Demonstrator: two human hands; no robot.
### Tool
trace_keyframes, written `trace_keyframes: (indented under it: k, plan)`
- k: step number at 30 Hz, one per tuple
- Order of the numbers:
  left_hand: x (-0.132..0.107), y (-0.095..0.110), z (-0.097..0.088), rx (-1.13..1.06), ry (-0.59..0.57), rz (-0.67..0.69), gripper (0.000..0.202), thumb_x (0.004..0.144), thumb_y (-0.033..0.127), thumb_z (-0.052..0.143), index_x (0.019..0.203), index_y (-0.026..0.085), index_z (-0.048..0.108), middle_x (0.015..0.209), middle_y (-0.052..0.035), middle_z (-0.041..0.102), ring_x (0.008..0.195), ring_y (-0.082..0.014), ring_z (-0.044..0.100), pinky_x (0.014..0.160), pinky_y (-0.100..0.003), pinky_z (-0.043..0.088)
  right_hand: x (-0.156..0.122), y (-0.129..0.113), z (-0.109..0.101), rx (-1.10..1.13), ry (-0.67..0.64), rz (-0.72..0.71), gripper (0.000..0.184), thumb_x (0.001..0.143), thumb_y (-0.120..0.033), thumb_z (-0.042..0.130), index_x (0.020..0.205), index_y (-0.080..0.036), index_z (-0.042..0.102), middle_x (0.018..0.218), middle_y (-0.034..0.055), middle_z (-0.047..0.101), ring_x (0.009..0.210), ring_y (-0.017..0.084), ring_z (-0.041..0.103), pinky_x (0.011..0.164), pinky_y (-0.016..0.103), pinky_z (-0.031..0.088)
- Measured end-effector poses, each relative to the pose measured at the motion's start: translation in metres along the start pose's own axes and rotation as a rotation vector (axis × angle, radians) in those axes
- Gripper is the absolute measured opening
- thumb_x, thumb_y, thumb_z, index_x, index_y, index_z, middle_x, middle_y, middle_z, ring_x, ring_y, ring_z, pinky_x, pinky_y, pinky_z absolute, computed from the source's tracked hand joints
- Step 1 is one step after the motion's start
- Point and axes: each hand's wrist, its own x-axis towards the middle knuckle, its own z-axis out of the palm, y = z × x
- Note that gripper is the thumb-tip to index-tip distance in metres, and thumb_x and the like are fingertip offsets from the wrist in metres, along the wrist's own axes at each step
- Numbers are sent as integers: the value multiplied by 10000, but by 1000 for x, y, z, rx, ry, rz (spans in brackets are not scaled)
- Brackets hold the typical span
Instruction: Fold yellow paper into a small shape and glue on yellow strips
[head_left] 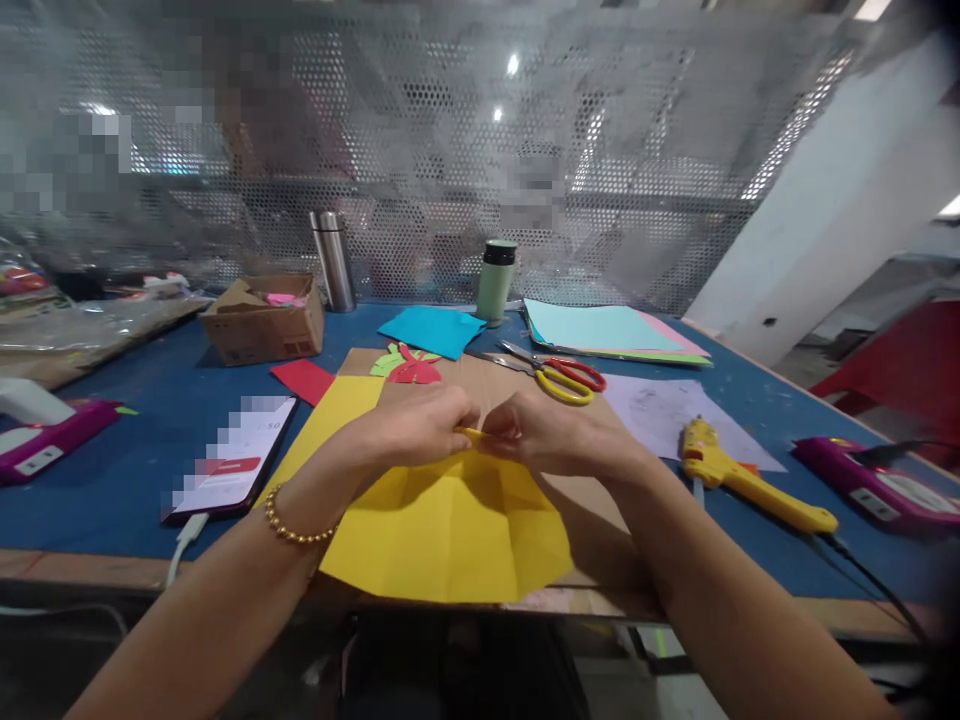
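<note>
- At left hand [427, 422]: fingers closed, pinching upper edge of yellow paper [442, 535].
- At right hand [551, 435]: fingers closed on same edge, just beside left hand.
- Below both hands: yellow paper, creased, spread over cardboard [592, 515] at front of table [150, 425].
- Beyond hands: scissors [541, 372], red cutout [414, 373].
- To the right: glue gun [739, 483], partly over lilac paper [652, 412].

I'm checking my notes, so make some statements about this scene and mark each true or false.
1. The left hand and right hand both hold yellow paper. True.
2. That yellow paper is crease-free. False: it is visibly creased.
3. A white cable is plugged into the phone. True.
4. The phone lies right of both hands. False: it lies left of them.
5. A yellow glue gun lies right of both hands. True.
6. No jewellery is worn. False: a gold bracelet circles the left wrist.
</note>
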Motion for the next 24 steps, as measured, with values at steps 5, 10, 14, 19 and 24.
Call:
trace_keyframes:
  k: [5, 10, 14, 19, 24]
  plan:
    - [1, -2, 2, 8, 4, 19, 84, 832, 225, 584, 758, 194, 609, 690, 6, 575, 669, -159, 507, 611, -301, 276, 1, 2, 8, -49, 54, 14, 209, 818, -229, 583, 684, -142, 717, 588, -12, 565, 555, 98, 379, 518, 255, 243]
    - [2, -3, 3, 13, 26, 34, 144, 847, 229, 559, 710, 187, 544, 703, 0, 564, 672, -154, 497, 597, -303, 266, -3, 0, 4, -119, 144, 31, 195, 820, -218, 610, 706, -145, 750, 601, 13, 642, 563, 111, 475, 539, 258, 280]
    - [3, -5, 5, 45, 87, 40, 176, 835, 213, 548, 673, 189, 482, 675, -1, 524, 646, -150, 464, 581, -308, 248, -12, 4, -14, 62, 139, 21, 195, 852, -297, 639, 894, -176, 787, 837, 37, 772, 723, 159, 650, 617, 234, 413]
    - [4, -7, 2, 48, 87, 59, 193, 832, 203, 540, 662, 194, 450, 664, 7, 496, 636, -147, 446, 576, -299, 258, -19, 16, -28, 244, 301, 45, 414, 978, -418, 474, 817, -139, 734, 816, 84, 760, 719, 170, 684, 659, 244, 490]
    - [6, -8, 1, 62, 137, 10, 128, 852, 230, 550, 731, 192, 536, 728, -1, 575, 695, -160, 505, 612, -280, 317, -18, 12, -23, 193, 310, -3, 395, 971, -429, 500, 856, -142, 746, 772, 54, 728, 694, 159, 627, 607, 241, 424]
